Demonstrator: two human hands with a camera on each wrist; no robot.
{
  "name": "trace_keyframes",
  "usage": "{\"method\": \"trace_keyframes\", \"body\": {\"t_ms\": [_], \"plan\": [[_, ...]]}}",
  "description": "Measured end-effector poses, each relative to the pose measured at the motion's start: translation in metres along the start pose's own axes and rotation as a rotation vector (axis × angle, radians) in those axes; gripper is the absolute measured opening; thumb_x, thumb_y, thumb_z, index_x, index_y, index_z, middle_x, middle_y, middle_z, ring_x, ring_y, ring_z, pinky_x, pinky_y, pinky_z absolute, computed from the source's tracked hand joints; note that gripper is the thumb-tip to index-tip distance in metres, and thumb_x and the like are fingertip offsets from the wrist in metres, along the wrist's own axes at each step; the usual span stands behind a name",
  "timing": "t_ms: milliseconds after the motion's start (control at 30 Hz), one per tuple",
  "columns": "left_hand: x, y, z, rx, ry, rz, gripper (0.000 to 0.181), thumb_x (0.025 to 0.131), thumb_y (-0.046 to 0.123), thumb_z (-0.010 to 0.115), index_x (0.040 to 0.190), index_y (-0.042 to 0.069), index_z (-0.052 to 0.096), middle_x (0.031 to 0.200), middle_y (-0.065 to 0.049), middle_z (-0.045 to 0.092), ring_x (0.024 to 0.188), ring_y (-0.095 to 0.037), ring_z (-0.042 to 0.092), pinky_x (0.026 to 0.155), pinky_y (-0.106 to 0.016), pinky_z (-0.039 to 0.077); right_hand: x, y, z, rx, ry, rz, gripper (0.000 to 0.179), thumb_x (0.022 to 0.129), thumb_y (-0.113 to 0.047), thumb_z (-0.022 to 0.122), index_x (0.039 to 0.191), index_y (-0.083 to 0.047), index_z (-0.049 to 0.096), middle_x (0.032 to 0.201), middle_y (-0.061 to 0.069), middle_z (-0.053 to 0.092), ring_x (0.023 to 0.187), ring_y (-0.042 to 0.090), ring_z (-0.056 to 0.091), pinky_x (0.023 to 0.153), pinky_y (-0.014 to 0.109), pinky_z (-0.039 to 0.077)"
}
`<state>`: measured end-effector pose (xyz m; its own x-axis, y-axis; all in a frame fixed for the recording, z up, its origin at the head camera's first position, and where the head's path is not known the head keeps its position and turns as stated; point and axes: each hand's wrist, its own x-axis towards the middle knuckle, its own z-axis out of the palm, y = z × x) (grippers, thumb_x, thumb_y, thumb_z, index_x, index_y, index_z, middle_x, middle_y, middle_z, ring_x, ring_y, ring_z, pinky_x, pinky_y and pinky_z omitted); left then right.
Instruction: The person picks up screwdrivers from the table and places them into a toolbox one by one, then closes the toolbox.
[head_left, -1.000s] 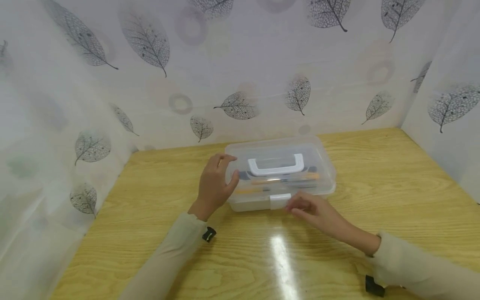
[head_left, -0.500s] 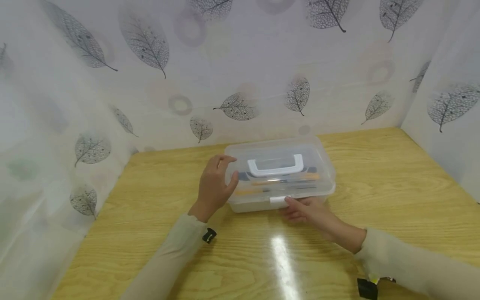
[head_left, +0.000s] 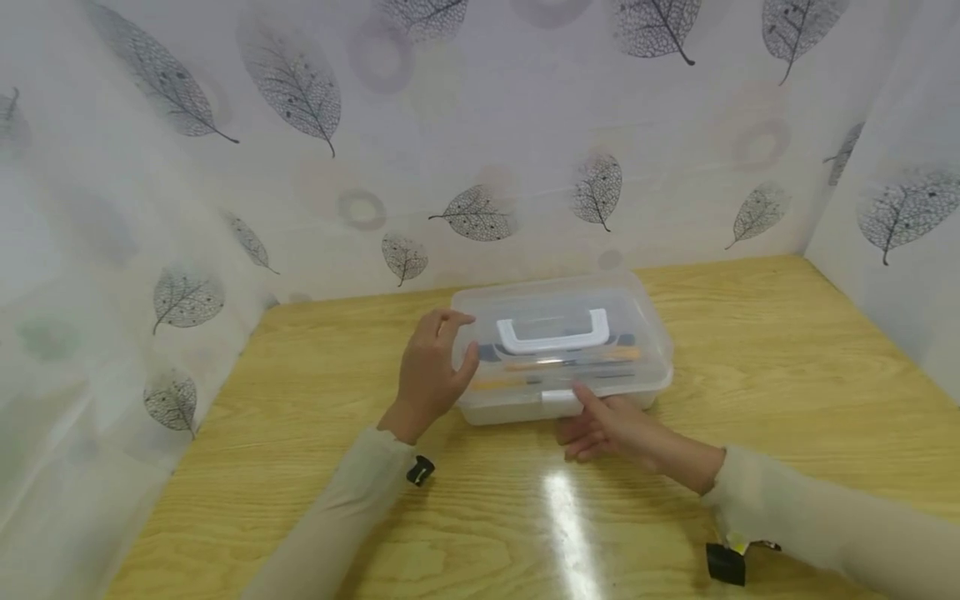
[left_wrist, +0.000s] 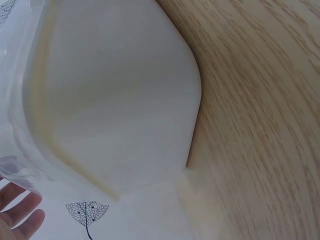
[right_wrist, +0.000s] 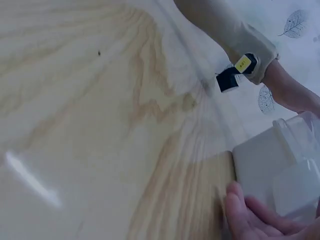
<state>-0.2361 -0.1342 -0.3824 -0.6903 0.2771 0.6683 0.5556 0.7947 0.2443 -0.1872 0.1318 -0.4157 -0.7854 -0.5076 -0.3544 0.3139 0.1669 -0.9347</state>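
A clear plastic storage box [head_left: 652, 367] with a white carry handle [head_left: 555, 342] on its lid stands on the table. Orange-handled and dark tools [head_left: 615, 353] show blurrily through the lid. My left hand [head_left: 431, 371] rests at the box's left end, thumb and fingers spread by the lid's edge; its fingertips [left_wrist: 25, 212] show beside the lid in the left wrist view. At the front, my right thumb lies at the right end of the white latch [head_left: 561, 403]. The other fingers of my right hand [head_left: 611, 429] are loosely bent below it, in front of the box.
The wood-grain table [head_left: 780, 375] extends around the box, with a glare streak at the front. A leaf-printed curtain [head_left: 525, 125] hangs behind and along both sides. Black wrist-worn devices [head_left: 726, 564] are on both sleeves.
My right hand has turned from fingers at the latch to thumb at its right end, with the other fingers lowered beneath. The left hand and the box have stayed put.
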Motion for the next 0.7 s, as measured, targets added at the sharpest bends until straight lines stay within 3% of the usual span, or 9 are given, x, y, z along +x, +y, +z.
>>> {"method": "trace_keyframes", "body": {"t_ms": [133,200,300,400,467,600,667,700], "plan": [[-0.001,-0.001,0.002,-0.002,0.003,0.0,0.028,0.084,0.019,0.058,0.108,0.006,0.063,0.103,-0.012,0.06,0.096,-0.027,0.059,0.08,-0.04,0.052,-0.004,-0.002,-0.005,-0.097,-0.067,-0.039,0.076,0.1,-0.049,0.026,0.105,0.019,0.059,0.1,0.025,0.068,0.08,0.021,0.07,0.076,0.035,0.058],[-0.001,-0.001,0.002,-0.002,0.005,0.0,0.028,0.084,0.02,0.057,0.109,0.006,0.063,0.103,-0.012,0.06,0.096,-0.027,0.059,0.08,-0.04,0.052,-0.007,-0.006,-0.007,-0.212,-0.072,-0.125,0.061,0.102,-0.039,0.034,0.102,0.015,0.062,0.096,0.024,0.069,0.079,0.022,0.07,0.073,0.034,0.058],[-0.001,-0.001,0.002,-0.003,0.009,0.0,0.029,0.084,0.02,0.056,0.109,0.006,0.063,0.103,-0.012,0.06,0.096,-0.027,0.058,0.079,-0.04,0.052,-0.013,-0.013,-0.006,-0.513,0.006,-0.337,0.033,0.097,-0.021,0.05,0.097,0.007,0.067,0.088,0.017,0.072,0.076,0.018,0.069,0.068,0.028,0.058],[-0.001,-0.001,0.002,-0.003,0.014,0.0,0.029,0.084,0.02,0.056,0.108,0.006,0.063,0.103,-0.012,0.06,0.096,-0.027,0.058,0.079,-0.04,0.052,-0.016,-0.017,-0.003,-0.865,0.148,-0.592,0.012,0.088,-0.01,0.063,0.094,-0.001,0.07,0.085,0.008,0.072,0.074,0.011,0.067,0.066,0.02,0.055],[-0.001,-0.001,0.002,0.0,0.014,-0.002,0.029,0.084,0.02,0.056,0.108,0.006,0.063,0.103,-0.012,0.06,0.096,-0.027,0.059,0.079,-0.04,0.052,-0.016,-0.017,-0.001,-1.052,0.23,-0.78,0.011,0.087,-0.011,0.065,0.093,-0.003,0.069,0.085,0.005,0.071,0.073,0.009,0.065,0.065,0.018,0.054],[-0.001,-0.001,0.002,0.003,0.013,-0.001,0.028,0.084,0.019,0.057,0.108,0.006,0.063,0.103,-0.012,0.06,0.096,-0.027,0.059,0.079,-0.04,0.052,-0.011,-0.016,0.0,-1.316,0.363,-1.161,0.033,0.099,-0.027,0.045,0.09,-0.004,0.067,0.079,0.0,0.062,0.064,0.008,0.056,0.056,0.016,0.048],[-0.001,0.0,0.002,0.001,0.013,-0.002,0.028,0.084,0.019,0.056,0.108,0.006,0.063,0.103,-0.012,0.06,0.096,-0.027,0.059,0.079,-0.04,0.052,-0.006,-0.018,-0.001,-1.38,0.397,-1.285,0.044,0.102,-0.029,0.031,0.087,-0.004,0.064,0.077,0.0,0.056,0.061,0.007,0.049,0.052,0.015,0.043],[-0.001,0.0,0.002,0.0,0.013,-0.003,0.028,0.084,0.019,0.056,0.108,0.006,0.063,0.103,-0.012,0.06,0.096,-0.027,0.058,0.079,-0.04,0.052,-0.004,-0.02,-0.001,-1.399,0.409,-1.321,0.037,0.101,-0.025,0.037,0.086,-0.003,0.062,0.077,0.001,0.054,0.061,0.008,0.046,0.051,0.016,0.041]]}}
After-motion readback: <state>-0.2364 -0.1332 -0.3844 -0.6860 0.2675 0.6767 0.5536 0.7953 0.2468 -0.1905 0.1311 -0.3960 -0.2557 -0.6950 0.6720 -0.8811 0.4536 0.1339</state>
